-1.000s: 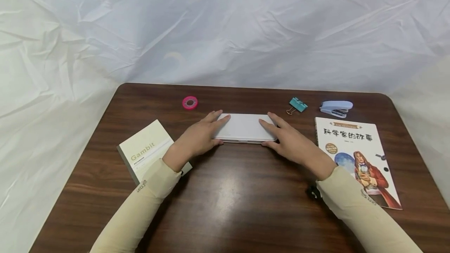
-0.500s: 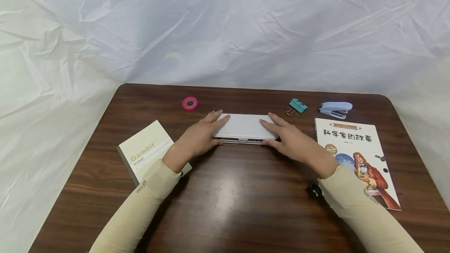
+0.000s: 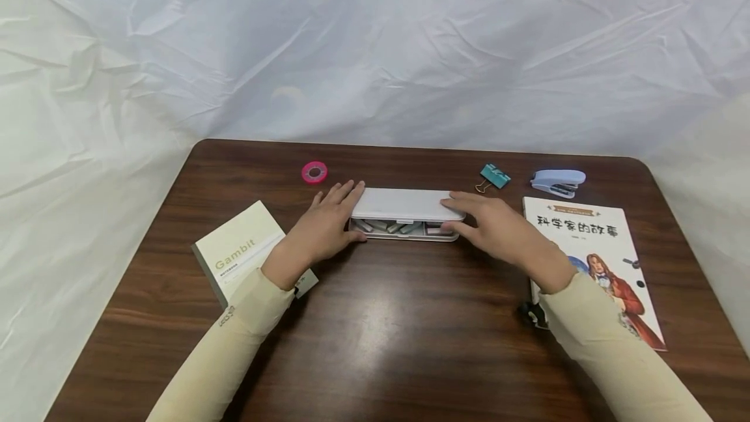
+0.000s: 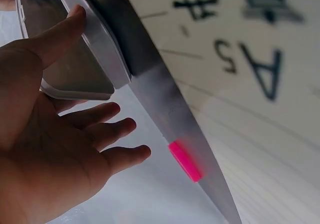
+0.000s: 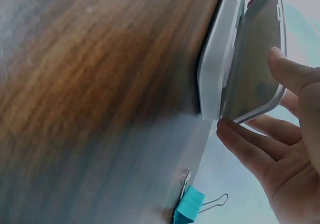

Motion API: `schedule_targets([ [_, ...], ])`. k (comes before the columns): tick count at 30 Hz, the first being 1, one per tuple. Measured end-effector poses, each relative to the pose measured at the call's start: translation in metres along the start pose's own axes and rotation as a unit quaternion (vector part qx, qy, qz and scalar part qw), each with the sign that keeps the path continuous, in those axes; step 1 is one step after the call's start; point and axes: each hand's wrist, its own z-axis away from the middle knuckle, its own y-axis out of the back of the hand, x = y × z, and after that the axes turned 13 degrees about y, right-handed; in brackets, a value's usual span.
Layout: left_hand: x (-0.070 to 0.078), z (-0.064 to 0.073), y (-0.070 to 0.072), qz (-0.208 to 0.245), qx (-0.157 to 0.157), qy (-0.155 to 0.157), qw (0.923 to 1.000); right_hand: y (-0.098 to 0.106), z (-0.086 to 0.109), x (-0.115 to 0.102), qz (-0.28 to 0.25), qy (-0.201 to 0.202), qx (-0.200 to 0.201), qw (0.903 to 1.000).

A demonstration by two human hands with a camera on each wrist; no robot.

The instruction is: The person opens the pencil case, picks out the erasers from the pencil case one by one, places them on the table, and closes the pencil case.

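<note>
A white pencil case [image 3: 404, 202] lies lengthwise in the middle, its lid partly raised and several slim items visible inside. At its left end, my left hand [image 3: 310, 234] spans the corner; the left wrist view shows the thumb on the base's rim, with the other fingers spread beyond the lid. My right hand [image 3: 498, 232] holds the right end of the lid. In the right wrist view, the thumb is inside the lid [image 5: 255, 59] and the fingers are behind it. The left index finger is partly hidden behind the lid.
On the brown table [image 3: 375, 344] lie a Gambit notebook [image 3: 240, 249] at left and a pink ring-shaped item [image 3: 314, 172] behind it. To the right are a teal binder clip [image 3: 495, 176], a pale blue stapler [image 3: 558, 183] and a picture-covered book [image 3: 592, 259]. A white cloth [image 3: 375, 51] hangs behind.
The pencil case's lid has lifted at the front, exposing the contents. My right hand has shifted slightly right on the lid; my left fingers have slid off its top toward the left end.
</note>
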Motion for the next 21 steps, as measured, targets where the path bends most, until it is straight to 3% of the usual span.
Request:
schedule_targets([
  [8, 0.013, 0.012, 0.016, 0.000, -0.008, 0.029, 0.9995, 0.009, 0.000, 0.004, 0.014, 0.018, 0.038, 0.9990],
  [13, 0.013, 0.012, 0.019, 0.006, -0.010, 0.057, 0.9983, 0.016, 0.000, 0.006, 0.010, 0.022, 0.061, 0.9978],
  [21, 0.004, 0.006, 0.009, -0.007, -0.001, 0.054, 0.9985, 0.024, -0.007, 0.012, 0.010, 0.019, 0.086, 0.9961],
])
